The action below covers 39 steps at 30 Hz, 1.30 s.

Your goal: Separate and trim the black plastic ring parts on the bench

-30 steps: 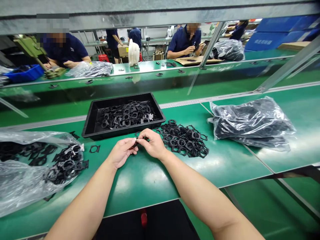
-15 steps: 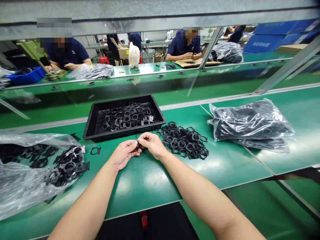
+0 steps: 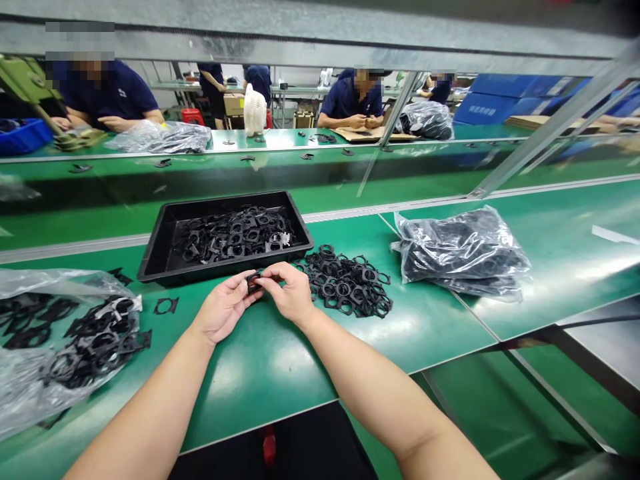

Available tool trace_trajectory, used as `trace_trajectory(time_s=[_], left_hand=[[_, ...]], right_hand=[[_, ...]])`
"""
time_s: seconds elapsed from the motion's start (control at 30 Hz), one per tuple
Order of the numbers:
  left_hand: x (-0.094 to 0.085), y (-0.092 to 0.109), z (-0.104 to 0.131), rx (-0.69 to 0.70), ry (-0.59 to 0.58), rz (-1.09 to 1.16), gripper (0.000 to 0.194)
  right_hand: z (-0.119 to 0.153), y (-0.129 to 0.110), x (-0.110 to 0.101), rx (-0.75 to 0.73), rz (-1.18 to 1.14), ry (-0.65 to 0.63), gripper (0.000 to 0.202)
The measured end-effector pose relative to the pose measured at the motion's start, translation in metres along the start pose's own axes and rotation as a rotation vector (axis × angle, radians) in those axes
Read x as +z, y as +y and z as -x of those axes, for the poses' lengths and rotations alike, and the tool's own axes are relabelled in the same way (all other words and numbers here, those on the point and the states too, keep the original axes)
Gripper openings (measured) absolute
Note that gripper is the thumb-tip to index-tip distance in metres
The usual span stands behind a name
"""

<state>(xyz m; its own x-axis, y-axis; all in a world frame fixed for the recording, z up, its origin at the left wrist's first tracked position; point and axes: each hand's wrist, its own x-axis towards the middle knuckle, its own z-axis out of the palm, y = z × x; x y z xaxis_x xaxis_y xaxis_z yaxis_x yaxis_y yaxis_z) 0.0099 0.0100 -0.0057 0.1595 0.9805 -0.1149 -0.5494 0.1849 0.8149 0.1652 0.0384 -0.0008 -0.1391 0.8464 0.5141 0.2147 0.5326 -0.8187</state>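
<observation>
Between my two hands is a small black ring-shaped plastic part (image 3: 254, 283), held just in front of a black tray. My left hand (image 3: 225, 305) pinches its left side between thumb and fingers. On its right side, the fingertips of my right hand (image 3: 287, 290) are closed, partly hiding it. The black tray (image 3: 173, 272) holds many similar parts. A loose pile of black ring parts (image 3: 350, 283) lies on the green table (image 3: 270, 367) just right of my right hand. One single ring part (image 3: 166, 306) rests flat to the left of my left hand.
An open clear plastic bag (image 3: 30, 380) spilling black parts lies at the left. Sealed bags of parts (image 3: 463, 253) are stacked at the right. Behind a metal rail (image 3: 350, 212), co-workers sit at another bench with a white fan (image 3: 255, 110) and a blue bin (image 3: 23, 137).
The view has shifted, so the scene sits further left. My hands have turned the part slightly, and its ring opening now shows between my fingers.
</observation>
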Motion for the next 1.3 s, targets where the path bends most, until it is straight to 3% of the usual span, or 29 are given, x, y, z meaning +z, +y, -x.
trace_trajectory(time_s=[0.43, 0.63, 0.73, 0.87, 0.97, 1.17, 1.3], left_hand=[[0.003, 0.0, 0.003, -0.008, -0.033, -0.016, 0.028], [0.0, 0.0, 0.002, -0.009, -0.036, -0.018, 0.028], [0.0, 0.0, 0.002, -0.01, -0.046, -0.048, 0.029], [0.001, 0.002, 0.002, -0.022, -0.095, -0.11, 0.029], [0.002, 0.003, 0.002, -0.042, -0.108, -0.146, 0.029], [0.008, 0.0, 0.001, -0.087, -0.013, -0.127, 0.023], [0.01, -0.002, -0.001, -0.058, 0.011, -0.161, 0.025]], right_hand=[[0.0, -0.002, -0.002, -0.085, 0.029, -0.03, 0.01], [-0.001, 0.002, -0.001, -0.02, -0.03, -0.058, 0.012], [-0.002, 0.004, 0.001, 0.066, -0.144, -0.083, 0.013], [-0.002, 0.006, 0.003, 0.355, -0.532, -0.115, 0.025], [-0.003, 0.005, 0.003, 0.463, -0.561, -0.171, 0.027], [-0.004, 0.005, 0.001, 0.237, -0.356, -0.173, 0.02], [-0.005, 0.008, 0.001, 0.323, -0.332, -0.155, 0.019]])
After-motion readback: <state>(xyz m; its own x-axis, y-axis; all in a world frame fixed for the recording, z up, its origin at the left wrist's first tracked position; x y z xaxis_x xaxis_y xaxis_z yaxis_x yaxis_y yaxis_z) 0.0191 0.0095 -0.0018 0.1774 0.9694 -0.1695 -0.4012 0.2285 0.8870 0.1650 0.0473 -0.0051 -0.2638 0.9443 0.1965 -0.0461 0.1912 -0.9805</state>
